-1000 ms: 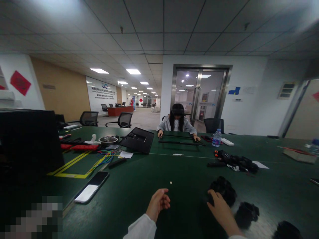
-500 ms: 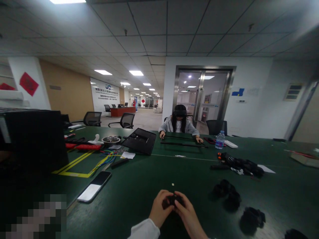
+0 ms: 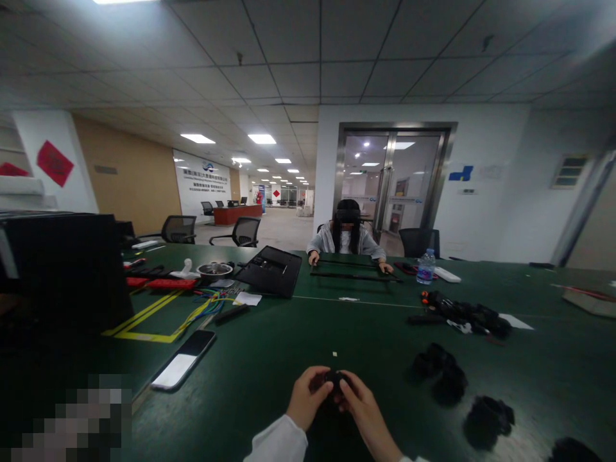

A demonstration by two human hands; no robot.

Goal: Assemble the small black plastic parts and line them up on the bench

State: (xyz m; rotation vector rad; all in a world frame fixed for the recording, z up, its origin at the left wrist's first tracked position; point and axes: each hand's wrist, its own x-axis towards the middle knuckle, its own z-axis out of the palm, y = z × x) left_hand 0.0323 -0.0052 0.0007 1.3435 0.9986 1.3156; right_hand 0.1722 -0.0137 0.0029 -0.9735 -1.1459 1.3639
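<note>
Low in the head view, a small black part (image 3: 333, 378) is pinched between both my hands above the green table; its exact kind I cannot make out. My left hand (image 3: 308, 394) grips it from the left, thumb and fingers closed. From the right, my right hand (image 3: 360, 404) holds the other side with its thumb on top. Just beyond the fingertips lies a tiny pale square piece (image 3: 335, 354). Several black parts, such as the black bracket-like piece (image 3: 488, 420), lie to the right of my hands.
Across the green table (image 3: 269, 346) a person (image 3: 344, 237) holds a dark frame (image 3: 353, 277). A water bottle (image 3: 426, 267) and a black jointed assembly (image 3: 469, 314) stand to the right. Left are a phone (image 3: 184, 360), coloured wires (image 3: 205, 308), a black panel (image 3: 272, 273) and a metal bowl (image 3: 215, 271).
My fingers have shifted around the black part and drawn closer together, covering more of it. The camera view has tilted slightly. The person opposite keeps holding the frame.
</note>
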